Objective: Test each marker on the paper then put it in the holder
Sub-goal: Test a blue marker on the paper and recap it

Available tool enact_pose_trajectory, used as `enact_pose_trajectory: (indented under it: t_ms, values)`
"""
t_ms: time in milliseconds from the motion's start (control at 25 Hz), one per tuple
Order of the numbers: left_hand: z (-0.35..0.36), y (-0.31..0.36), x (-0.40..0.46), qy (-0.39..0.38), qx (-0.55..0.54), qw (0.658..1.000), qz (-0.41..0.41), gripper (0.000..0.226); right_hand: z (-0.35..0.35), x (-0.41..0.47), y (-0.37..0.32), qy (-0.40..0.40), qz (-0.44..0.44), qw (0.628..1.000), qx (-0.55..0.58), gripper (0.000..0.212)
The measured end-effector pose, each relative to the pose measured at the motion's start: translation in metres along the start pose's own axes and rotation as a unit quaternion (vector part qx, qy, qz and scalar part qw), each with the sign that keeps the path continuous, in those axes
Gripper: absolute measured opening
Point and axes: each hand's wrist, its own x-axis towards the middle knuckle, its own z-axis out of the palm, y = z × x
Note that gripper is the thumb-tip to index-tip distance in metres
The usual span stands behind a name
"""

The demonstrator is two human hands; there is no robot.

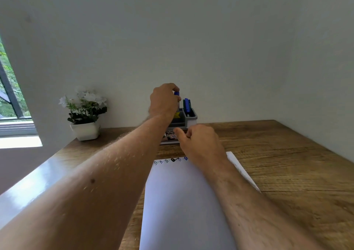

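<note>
My left hand (163,101) is stretched out over the grey and white holder (191,122) by the wall and grips a blue-capped marker (177,94) upright above its left compartment. The lower part of that marker is hidden by my fingers. Two more markers, one blue (187,105) and one dark green, stand in the holder's right compartment. My right hand (199,142) hovers in front of the holder with fingers loosely curled and nothing in it. A white paper (183,202) lies on the wooden desk below my arms, with small blue and black scribbles (172,160) along its far edge.
A white pot with white flowers (85,113) stands at the desk's back left corner. A printed box or card (170,136) lies under the holder's front. The wall runs close behind the holder, and a window is at the far left.
</note>
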Motion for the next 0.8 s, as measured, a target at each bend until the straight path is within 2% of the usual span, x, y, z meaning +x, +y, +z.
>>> enact_pose_trajectory:
  t_ms: [200,400,560,640,800]
  values:
    - [-0.001,0.004,0.0,-0.003,0.011,1.0,-0.02,0.032,0.002,0.002,0.001,-0.002,0.003,1.0,-0.007,0.052]
    - [-0.015,0.0,-0.012,0.037,-0.027,0.998,-0.043,0.012,0.0,0.002,0.001,-0.01,0.005,1.0,-0.011,0.05]
    - [-0.042,-0.014,-0.025,0.06,-0.066,0.993,-0.075,0.013,-0.004,0.0,0.0,-0.008,0.006,1.0,-0.012,0.048]
    - [-0.06,-0.023,-0.033,0.058,-0.048,0.994,-0.083,0.02,-0.004,0.0,0.0,-0.009,0.006,1.0,-0.02,0.048]
    - [-0.089,-0.042,-0.047,0.037,0.003,0.989,-0.146,0.015,-0.003,0.001,-0.001,-0.013,0.013,1.0,-0.023,0.049]
